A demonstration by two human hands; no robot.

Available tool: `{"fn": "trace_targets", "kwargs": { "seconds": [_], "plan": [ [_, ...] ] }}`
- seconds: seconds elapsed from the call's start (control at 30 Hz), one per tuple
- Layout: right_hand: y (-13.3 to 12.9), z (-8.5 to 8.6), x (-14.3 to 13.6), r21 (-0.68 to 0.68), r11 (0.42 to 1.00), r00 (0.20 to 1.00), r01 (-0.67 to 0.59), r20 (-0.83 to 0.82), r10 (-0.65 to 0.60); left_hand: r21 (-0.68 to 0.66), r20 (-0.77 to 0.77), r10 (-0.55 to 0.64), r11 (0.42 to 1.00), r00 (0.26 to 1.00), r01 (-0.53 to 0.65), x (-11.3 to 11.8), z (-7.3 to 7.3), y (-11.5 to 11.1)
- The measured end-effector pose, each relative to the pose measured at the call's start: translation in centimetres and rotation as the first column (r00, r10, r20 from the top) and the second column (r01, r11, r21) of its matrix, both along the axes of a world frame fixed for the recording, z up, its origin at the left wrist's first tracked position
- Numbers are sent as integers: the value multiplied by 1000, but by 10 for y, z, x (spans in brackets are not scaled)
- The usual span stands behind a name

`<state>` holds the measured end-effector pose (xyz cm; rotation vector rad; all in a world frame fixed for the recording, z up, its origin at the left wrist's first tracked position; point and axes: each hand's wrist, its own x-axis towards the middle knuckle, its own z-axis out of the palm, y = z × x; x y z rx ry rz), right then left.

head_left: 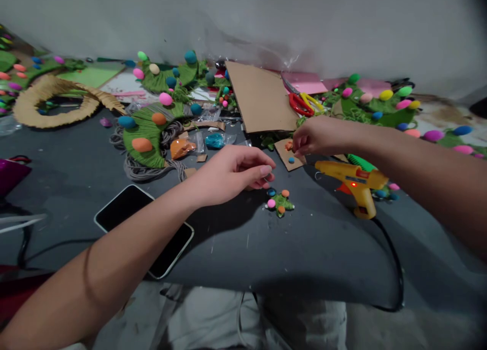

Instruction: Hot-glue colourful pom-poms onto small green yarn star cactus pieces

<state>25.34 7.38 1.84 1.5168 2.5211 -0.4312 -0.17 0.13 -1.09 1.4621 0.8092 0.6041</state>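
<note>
My left hand [232, 175] hovers over the middle of the table, its fingers loosely curled and thumb apart from the palm. Nothing shows in it. Just right of and below its fingertips lies a small green yarn-wrapped star [280, 204] with blue, pink and orange balls on it. My right hand [309, 138] reaches to a small cardboard piece [283, 156], with fingertips pinched beside orange bits [288, 145]; whether they hold one is hidden. A blue ball [291, 160] sits on that cardboard. Under my right forearm rests a yellow glue gun [352, 180], its red light lit.
A phone [167, 248] lies partly beneath my left forearm. Behind are a green yarn crescent [146, 132], orange and blue clay packets [182, 148], a large cardboard sheet [261, 96] and red-and-yellow-handled scissors [301, 105]. A straw-coloured ring [28, 104] sits far left. The glue gun's cord [395, 264] crosses the front edge.
</note>
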Motion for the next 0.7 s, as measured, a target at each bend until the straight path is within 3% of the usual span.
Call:
{"fn": "trace_targets", "kwargs": {
  "seconds": [0.17,0.33,0.4,0.47,0.53,0.7],
  "plan": [
    [3,0,-3,9,1000,999,2,43,-3,-120,64,30,993,997,-22,0,4,0],
    [-11,25,2,92,995,996,44,78,-52,-171,70,53,985,996,-40,0,8,-2],
    [-26,38,0,169,985,999,42,27,-48,-187,82,71,981,994,-54,1,7,-2],
    [-47,44,-7,217,976,987,-19,-152,53,-206,117,97,976,988,-72,1,4,-2],
    [-70,41,-19,180,977,918,-114,-356,173,-229,172,123,970,977,-82,0,1,-1],
    [-103,6,-45,394,919,854,35,-489,177,-241,195,99,969,976,-50,-1,0,0]
  ]
}}
